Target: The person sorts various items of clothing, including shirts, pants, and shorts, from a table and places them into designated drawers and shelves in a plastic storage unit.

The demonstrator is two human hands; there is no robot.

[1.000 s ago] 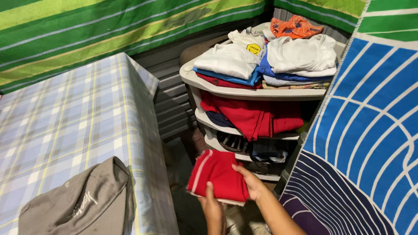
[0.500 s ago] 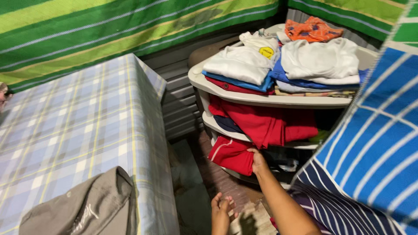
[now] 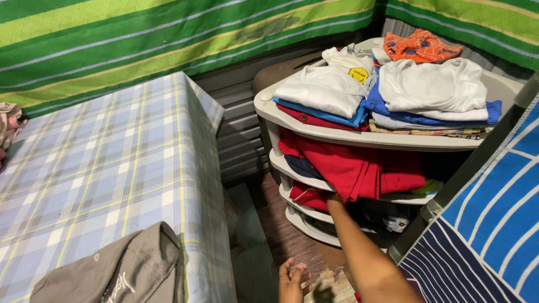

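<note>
My right hand (image 3: 335, 201) reaches into the third tier of a beige plastic shelf rack (image 3: 314, 124). It grips the right edge of a red folded garment (image 3: 307, 196) lying on that tier. The fingertips are hidden under red clothes (image 3: 359, 165) that hang down from the tier above. My left hand (image 3: 292, 279) hovers low over the floor by the bed's corner, fingers loosely apart and holding nothing. The rack's top tier carries stacks of folded white clothes (image 3: 325, 90), blue ones and an orange piece (image 3: 418, 46).
A bed with a blue and yellow plaid sheet (image 3: 112, 163) fills the left. A grey garment (image 3: 120, 272) lies at its near corner. Green striped fabric (image 3: 140, 39) covers the wall. A blue and white patterned cloth (image 3: 494, 230) hangs at the right, close to the rack.
The red garment went from both hands, in front of the rack, into the third tier. My left hand let go and dropped low; my right hand pushed the garment further in.
</note>
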